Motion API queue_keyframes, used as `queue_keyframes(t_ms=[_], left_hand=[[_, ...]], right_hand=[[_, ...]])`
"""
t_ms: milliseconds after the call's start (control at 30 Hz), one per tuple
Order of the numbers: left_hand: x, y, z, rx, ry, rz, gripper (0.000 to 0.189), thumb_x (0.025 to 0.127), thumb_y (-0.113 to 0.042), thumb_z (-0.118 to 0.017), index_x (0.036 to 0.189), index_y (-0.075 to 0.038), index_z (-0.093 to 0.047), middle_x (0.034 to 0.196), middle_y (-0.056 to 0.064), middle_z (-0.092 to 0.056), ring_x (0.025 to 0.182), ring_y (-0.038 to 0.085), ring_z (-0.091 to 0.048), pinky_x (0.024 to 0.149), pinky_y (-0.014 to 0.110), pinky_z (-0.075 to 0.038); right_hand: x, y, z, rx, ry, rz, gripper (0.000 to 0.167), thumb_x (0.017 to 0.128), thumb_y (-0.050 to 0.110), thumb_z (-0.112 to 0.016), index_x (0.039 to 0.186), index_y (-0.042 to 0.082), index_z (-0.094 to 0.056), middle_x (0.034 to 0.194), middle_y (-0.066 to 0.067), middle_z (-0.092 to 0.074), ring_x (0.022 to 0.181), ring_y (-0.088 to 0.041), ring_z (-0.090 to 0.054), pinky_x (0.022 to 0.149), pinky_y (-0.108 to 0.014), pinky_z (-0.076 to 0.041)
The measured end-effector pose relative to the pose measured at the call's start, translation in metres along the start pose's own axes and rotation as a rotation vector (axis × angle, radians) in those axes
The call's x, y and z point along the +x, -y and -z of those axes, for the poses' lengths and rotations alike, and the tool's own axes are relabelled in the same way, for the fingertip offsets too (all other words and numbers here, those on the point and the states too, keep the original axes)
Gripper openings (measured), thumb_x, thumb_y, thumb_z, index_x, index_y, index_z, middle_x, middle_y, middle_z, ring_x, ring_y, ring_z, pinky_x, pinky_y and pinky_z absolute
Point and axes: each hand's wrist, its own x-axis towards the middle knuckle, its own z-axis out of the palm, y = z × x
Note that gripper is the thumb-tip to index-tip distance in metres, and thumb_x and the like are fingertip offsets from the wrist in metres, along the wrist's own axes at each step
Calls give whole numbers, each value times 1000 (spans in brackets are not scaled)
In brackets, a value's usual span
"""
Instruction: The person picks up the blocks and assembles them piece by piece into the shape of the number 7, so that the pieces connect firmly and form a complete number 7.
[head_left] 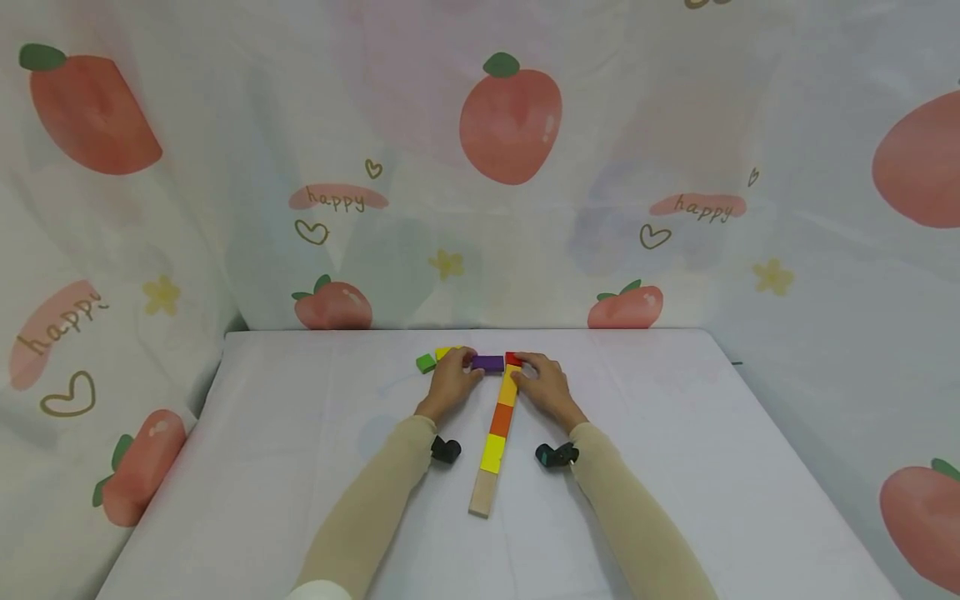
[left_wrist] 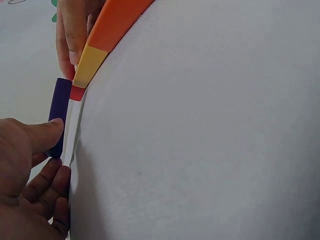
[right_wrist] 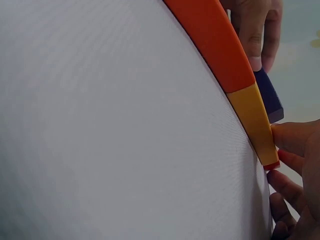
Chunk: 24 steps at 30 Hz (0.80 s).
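Note:
My left hand (head_left: 450,385) pinches a purple block (head_left: 488,364) between thumb and fingers, just left of the far end of a row of blocks. That end is a small red block (head_left: 513,358), which my right hand (head_left: 549,388) holds with curled fingers. In the right wrist view its thumb lies against the amber block (right_wrist: 254,122) in front of the red one. An orange block (head_left: 501,420), a yellow block (head_left: 492,453) and a plain wood block (head_left: 483,494) continue the row toward me. Fingers partly hide the red block.
A green block (head_left: 426,363) and another yellow block (head_left: 444,353) lie left of my left hand, the latter partly hidden by it. A white cloth (head_left: 300,467) covers the table. A printed curtain (head_left: 420,125) hangs behind and at the sides.

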Motion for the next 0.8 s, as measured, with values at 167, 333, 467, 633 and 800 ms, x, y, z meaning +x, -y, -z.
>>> queue_keyframes(t_ms=[167, 333, 467, 633, 800], left_hand=[[3, -2, -4, 9, -32, 5, 35, 92, -21, -69, 125, -10, -62, 117, 8, -63, 108, 22, -57, 102, 37, -48], [6, -3, -7, 32, -55, 2, 35, 92, -21, -70, 124, -9, -63, 116, 8, -64, 107, 22, -58, 102, 37, -49], [8, -2, -8, 41, -64, 6, 35, 93, -21, -69, 125, -9, -63, 116, 8, -63, 107, 22, -57, 102, 37, -47], [9, -3, -10, 53, -71, 14, 35, 94, -21, -68, 126, -10, -62, 116, 8, -62, 109, 22, -56, 105, 38, -44], [9, -4, -12, 89, -84, 0, 35, 93, -21, -68, 126, -11, -63, 116, 7, -64, 110, 23, -57, 106, 41, -41]], right_hand=[[0, 0, -1, 3, -9, 8, 48, 96, 36, -60, 142, 25, -52, 152, -8, -44, 138, -35, -36, 115, -59, -28], [0, -1, -1, -3, -16, 22, 48, 96, 37, -60, 142, 24, -52, 151, -8, -46, 139, -34, -36, 115, -58, -28], [0, -1, 0, -1, -14, 23, 48, 96, 37, -60, 142, 24, -52, 151, -8, -45, 140, -34, -35, 115, -58, -28], [1, -3, -1, -7, -11, 19, 48, 97, 37, -60, 143, 26, -52, 151, -7, -46, 139, -33, -35, 115, -58, -29], [1, -3, -2, -6, -11, 17, 49, 96, 37, -61, 143, 25, -52, 151, -7, -46, 139, -34, -35, 115, -58, -29]])
